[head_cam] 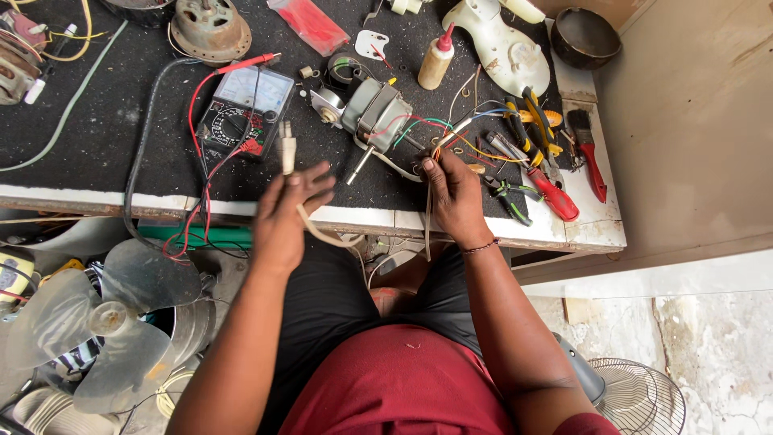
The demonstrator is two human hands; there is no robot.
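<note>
My left hand [286, 211] holds a cream power cord with its plug [287, 149] sticking up above the fingers, just right of an analogue multimeter [244, 110] with red and black leads. My right hand [456, 197] pinches a bundle of coloured wires [451, 137] that run from a small fan motor [370, 117] lying on the dark bench mat [113, 121]. The cream cord loops from my left hand across the bench edge toward my right hand.
Pliers, a red-handled screwdriver [551, 189] and a red-handled brush [588, 153] lie right of my right hand. A glue bottle [436, 60], a white fan housing [503, 48] and a dark bowl [583, 36] stand behind. Clear fan blades [113, 322] sit lower left, a fan grille [640, 399] lower right.
</note>
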